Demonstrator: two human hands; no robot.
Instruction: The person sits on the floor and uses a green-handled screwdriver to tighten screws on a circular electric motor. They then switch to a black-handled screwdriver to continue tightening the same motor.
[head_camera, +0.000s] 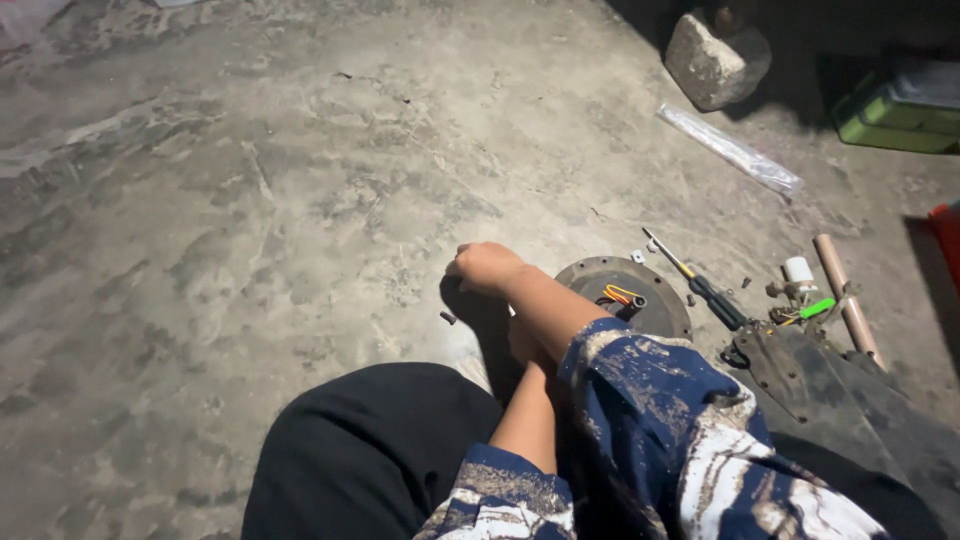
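Below, right hand (486, 266) fisted on rough concrete floor (250, 200), round rusty metal disc (640, 285) beside.

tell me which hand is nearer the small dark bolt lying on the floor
Right. The right hand is curled just above and right of the bolt; the left hand sits lower, mostly hidden behind the right forearm, farther right.

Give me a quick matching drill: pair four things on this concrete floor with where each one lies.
Things:
1. round dark metal disc with coloured wires
2. black-handled screwdriver with a yellow collar
3. rough grey stone block
4. clear plastic sleeve

Places:
A. top of the view, at the shadow's edge
B. just right of the raised fist, partly behind the forearm
C. flat on the floor, below and right of the stone
D. slanting past the disc's right rim

Pairs: 1-B, 2-D, 3-A, 4-C
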